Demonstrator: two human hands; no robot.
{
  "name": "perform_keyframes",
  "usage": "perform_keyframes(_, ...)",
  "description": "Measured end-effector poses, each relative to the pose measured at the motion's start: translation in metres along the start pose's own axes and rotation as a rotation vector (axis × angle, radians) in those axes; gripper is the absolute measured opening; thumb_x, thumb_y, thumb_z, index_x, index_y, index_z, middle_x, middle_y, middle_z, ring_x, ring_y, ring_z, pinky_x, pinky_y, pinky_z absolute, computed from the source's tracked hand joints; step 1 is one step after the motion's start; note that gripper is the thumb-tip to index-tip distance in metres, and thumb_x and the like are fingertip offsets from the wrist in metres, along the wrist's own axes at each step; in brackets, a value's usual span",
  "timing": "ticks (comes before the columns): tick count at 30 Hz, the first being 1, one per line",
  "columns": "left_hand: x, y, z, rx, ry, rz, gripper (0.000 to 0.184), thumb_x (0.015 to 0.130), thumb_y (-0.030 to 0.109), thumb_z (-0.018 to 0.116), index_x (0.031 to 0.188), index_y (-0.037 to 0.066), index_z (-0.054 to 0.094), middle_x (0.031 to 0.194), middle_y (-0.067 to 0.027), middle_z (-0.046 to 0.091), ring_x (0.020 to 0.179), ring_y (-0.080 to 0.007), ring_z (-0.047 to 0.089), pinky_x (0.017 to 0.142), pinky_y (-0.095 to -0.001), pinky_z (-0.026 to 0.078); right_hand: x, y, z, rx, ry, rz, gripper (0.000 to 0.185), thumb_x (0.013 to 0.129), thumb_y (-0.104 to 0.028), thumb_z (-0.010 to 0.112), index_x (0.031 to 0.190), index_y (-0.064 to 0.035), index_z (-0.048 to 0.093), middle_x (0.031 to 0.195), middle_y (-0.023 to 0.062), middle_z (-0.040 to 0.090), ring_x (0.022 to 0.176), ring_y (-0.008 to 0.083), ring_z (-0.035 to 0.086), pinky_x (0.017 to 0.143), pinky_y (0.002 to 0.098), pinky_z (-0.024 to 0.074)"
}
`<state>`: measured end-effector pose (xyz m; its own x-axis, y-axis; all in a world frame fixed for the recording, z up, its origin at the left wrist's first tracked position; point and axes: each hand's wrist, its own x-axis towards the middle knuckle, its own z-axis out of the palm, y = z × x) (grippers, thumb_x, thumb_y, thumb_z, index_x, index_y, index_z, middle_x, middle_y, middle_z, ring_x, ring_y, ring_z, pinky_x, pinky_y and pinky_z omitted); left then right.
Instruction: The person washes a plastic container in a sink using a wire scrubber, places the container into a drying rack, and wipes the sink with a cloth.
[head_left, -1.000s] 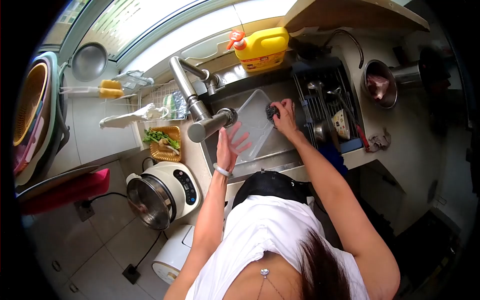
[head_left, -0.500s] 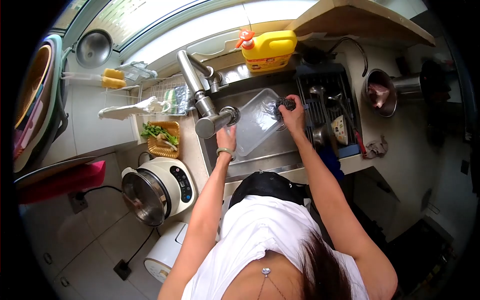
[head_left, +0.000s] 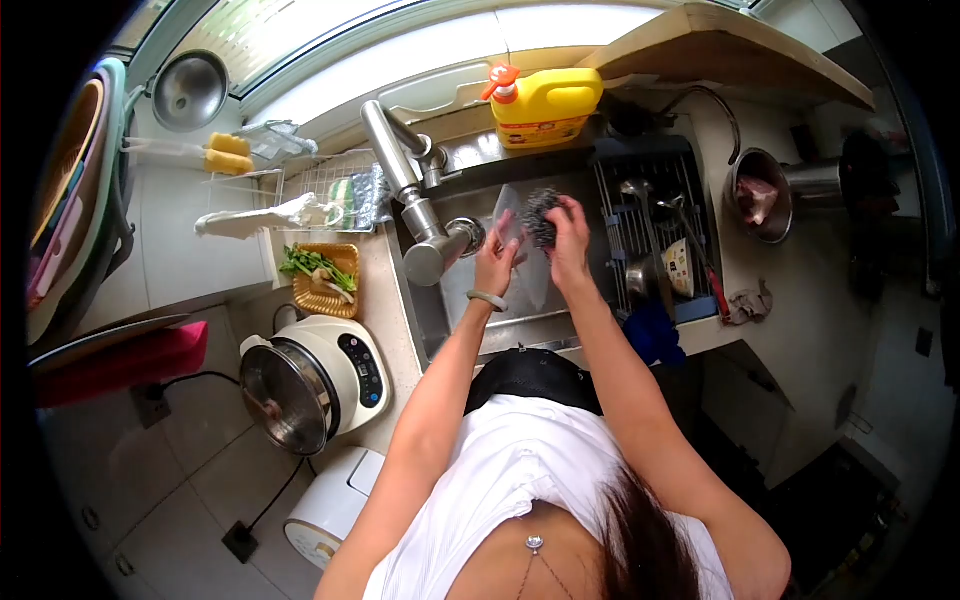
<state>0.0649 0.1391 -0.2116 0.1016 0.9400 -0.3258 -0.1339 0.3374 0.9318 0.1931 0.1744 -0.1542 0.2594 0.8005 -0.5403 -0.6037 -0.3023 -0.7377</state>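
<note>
Over the steel sink (head_left: pixel 432 318), my left hand (head_left: pixel 494 264) grips a clear, rectangular plastic piece (head_left: pixel 507 204), a lid or shallow box; I cannot tell which. It is tilted up so that it shows nearly edge-on, and my fingers are partly visible through it. My right hand (head_left: pixel 571 246) is closed on a dark steel wool scrubber (head_left: pixel 541 218), close by the right side of the plastic. Whether the scrubber touches it is hard to make out. Left of my left hand is the steel faucet (head_left: pixel 432 252), its head hanging over the basin.
A yellow detergent jug (head_left: pixel 545 108) with a red pump stands behind the sink. To the right, a drying rack (head_left: pixel 612 215) holds ladles and a patterned bowl (head_left: pixel 679 266). Greens fill a basket (head_left: pixel 347 262) on the left, near a cream electric cooker (head_left: pixel 350 335). A pot (head_left: pixel 745 215) holds meat.
The plastic piece has turned from lying broad side up to nearly edge-on. My left hand has come right and upward around it, and the scrubber has shifted slightly left.
</note>
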Motion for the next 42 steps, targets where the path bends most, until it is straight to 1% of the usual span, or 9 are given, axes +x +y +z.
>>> perform_keyframes(6,0.003,-0.003,-0.011,-0.27,0.063,-0.154,0.047,0.095,0.008,0.054,0.139,0.006,0.041,0.131,-0.0048,0.052,0.118,-0.0186,0.051,0.089,-0.035,0.052,-0.026,0.018,-0.003,-0.525,-0.135,-0.494,0.03,0.078,-0.007,0.06,0.108,-0.0049,0.059,0.099,0.0073,0.062,0.091,0.0201,0.059,0.084,0.0317,0.0474)
perform_keyframes(9,-0.01,-0.001,-0.013,0.402,0.006,0.363,0.039,0.092,0.012,0.058,0.127,-0.001,0.047,0.122,-0.0136,0.057,0.108,-0.0219,0.058,0.085,-0.0309,0.05,-0.038,0.03,0.021,-0.759,-0.144,-0.795,0.028,0.078,-0.008,0.065,0.106,-0.0077,0.061,0.109,0.0136,0.06,0.104,0.0306,0.057,0.093,0.0394,0.043)
perform_keyframes(12,-0.013,-0.006,-0.027,0.221,-0.032,0.321,0.033,0.093,0.008,0.056,0.123,-0.002,0.049,0.123,-0.0129,0.056,0.103,-0.0217,0.061,0.087,-0.0316,0.051,-0.014,0.044,0.031,-0.689,-0.238,-0.841,0.022,0.08,-0.008,0.064,0.102,-0.0072,0.063,0.101,0.0116,0.063,0.096,0.0269,0.06,0.086,0.0374,0.0465)
perform_keyframes(16,-0.038,0.026,-0.022,-0.152,-0.031,0.009,0.025,0.091,-0.004,0.052,0.115,0.002,0.051,0.115,-0.0063,0.057,0.1,-0.0144,0.058,0.083,-0.027,0.049,0.032,0.044,0.027,-0.559,-0.133,-0.214,0.018,0.084,-0.01,0.062,0.101,-0.0055,0.063,0.082,0.0096,0.065,0.078,0.0214,0.063,0.071,0.0327,0.05)
perform_keyframes(21,-0.025,0.006,-0.049,0.132,0.046,-0.01,0.016,0.091,-0.002,0.057,0.107,-0.002,0.052,0.127,-0.0117,0.053,0.112,-0.0242,0.058,0.09,-0.0384,0.054,-0.026,0.054,0.044,-0.713,-0.23,-0.8,0.019,0.081,-0.008,0.06,0.099,-0.0059,0.061,0.102,0.0153,0.062,0.106,0.0351,0.058,0.096,0.04,0.043)
perform_keyframes(26,-0.052,0.035,-0.028,-0.251,-0.073,-0.042,0.036,0.092,-0.002,0.055,0.126,0.002,0.045,0.122,-0.0102,0.055,0.108,-0.0213,0.058,0.095,-0.0395,0.052,0.015,0.036,0.024,-0.596,-0.183,-0.26,0.021,0.081,-0.007,0.059,0.102,-0.0056,0.06,0.096,0.012,0.063,0.079,0.0265,0.066,0.07,0.0368,0.052)
perform_keyframes(31,-0.042,0.027,-0.044,-0.128,-0.058,0.007,0.035,0.092,-0.003,0.055,0.125,0.002,0.046,0.121,-0.0087,0.054,0.109,-0.0199,0.057,0.095,-0.0411,0.052,-0.01,0.052,0.025,-0.73,-0.262,-0.796,0.026,0.077,-0.008,0.062,0.103,-0.0074,0.059,0.117,0.015,0.056,0.104,0.0262,0.056,0.088,0.0357,0.0456)
perform_keyframes(37,-0.052,0.051,-0.036,-0.271,-0.207,-0.002,0.053,0.089,-0.007,0.056,0.136,0.008,0.039,0.148,-0.0176,0.036,0.128,-0.0376,0.046,0.102,-0.0509,0.045,0.036,0.031,0.009,-0.371,-0.253,-0.095,0.028,0.075,-0.012,0.067,0.102,-0.008,0.061,0.09,0.0033,0.061,0.082,0.0128,0.057,0.073,0.0274,0.0483)
perform_keyframes(42,-0.045,0.037,-0.017,-0.234,-0.105,0.061,0.056,0.088,-0.005,0.058,0.138,0.005,0.035,0.146,-0.0149,0.037,0.126,-0.0324,0.049,0.1,-0.0459,0.048,0.03,0.036,0.018,-0.397,-0.272,-0.16,0.031,0.073,-0.011,0.069,0.102,-0.0075,0.061,0.089,0.0025,0.061,0.082,0.0131,0.057,0.074,0.0276,0.0489)
